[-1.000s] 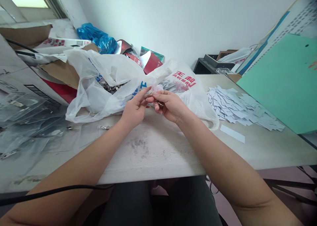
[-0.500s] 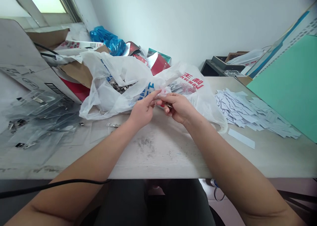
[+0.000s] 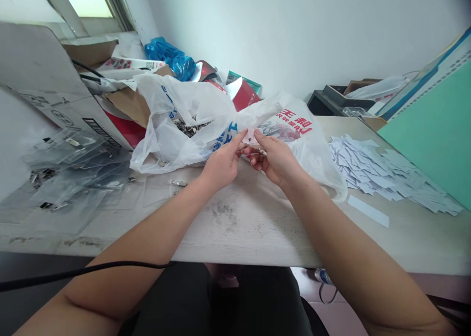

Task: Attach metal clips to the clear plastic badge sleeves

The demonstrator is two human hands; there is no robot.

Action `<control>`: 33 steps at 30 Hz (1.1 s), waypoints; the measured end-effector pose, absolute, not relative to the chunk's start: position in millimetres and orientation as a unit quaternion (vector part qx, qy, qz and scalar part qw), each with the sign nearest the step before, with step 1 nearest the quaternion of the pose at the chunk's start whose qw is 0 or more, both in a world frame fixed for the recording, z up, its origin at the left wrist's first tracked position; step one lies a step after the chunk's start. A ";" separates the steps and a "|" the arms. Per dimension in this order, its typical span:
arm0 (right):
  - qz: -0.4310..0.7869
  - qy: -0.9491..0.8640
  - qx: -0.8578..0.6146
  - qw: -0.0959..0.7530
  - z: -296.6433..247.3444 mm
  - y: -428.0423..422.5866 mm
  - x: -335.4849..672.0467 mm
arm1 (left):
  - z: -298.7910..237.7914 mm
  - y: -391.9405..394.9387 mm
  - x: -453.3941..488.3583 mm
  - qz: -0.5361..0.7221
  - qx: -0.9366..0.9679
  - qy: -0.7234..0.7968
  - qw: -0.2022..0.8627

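My left hand (image 3: 222, 165) and my right hand (image 3: 276, 160) meet above the table (image 3: 235, 228), fingertips pinched together on a small clear strap with a metal clip (image 3: 252, 147). Both hands are closed on it. Right behind them lies a white plastic bag (image 3: 191, 125) with blue and red print, open and holding several small metal clips (image 3: 191, 126). One loose metal clip (image 3: 177, 183) lies on the table left of my left hand.
Clear plastic sleeves (image 3: 69, 174) with clips are spread at the left. A cardboard box (image 3: 47, 90) stands behind them. A heap of white paper slips (image 3: 382, 171) lies at the right, beside a green board (image 3: 437, 140). A black cable (image 3: 73, 272) crosses my left arm.
The view has shifted left, so everything sits further right in frame. My hands stay together on the small piece, my fingers shifting slightly on it.
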State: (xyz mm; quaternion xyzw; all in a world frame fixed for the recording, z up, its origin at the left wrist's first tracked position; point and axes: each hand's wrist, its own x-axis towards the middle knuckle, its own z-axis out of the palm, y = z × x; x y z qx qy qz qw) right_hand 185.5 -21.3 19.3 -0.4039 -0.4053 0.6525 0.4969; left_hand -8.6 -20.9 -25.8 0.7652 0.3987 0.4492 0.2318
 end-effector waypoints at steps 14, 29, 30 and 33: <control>0.668 -0.402 -0.389 0.490 19.4 -20.0 189.9 | -29.0 -13.4 -9.7 0.432 0.810 0.377 0.122; 0.672 -0.436 -0.370 0.471 22.6 -19.3 195.5 | -22.6 -17.1 -10.9 0.414 0.818 0.394 0.065; 0.673 -0.436 -0.367 0.472 22.0 -19.1 196.0 | -21.7 -17.4 -10.9 0.411 0.820 0.393 0.064; 0.673 -0.438 -0.360 0.475 18.6 -18.2 196.3 | -19.5 -18.4 -10.9 0.405 0.822 0.395 0.067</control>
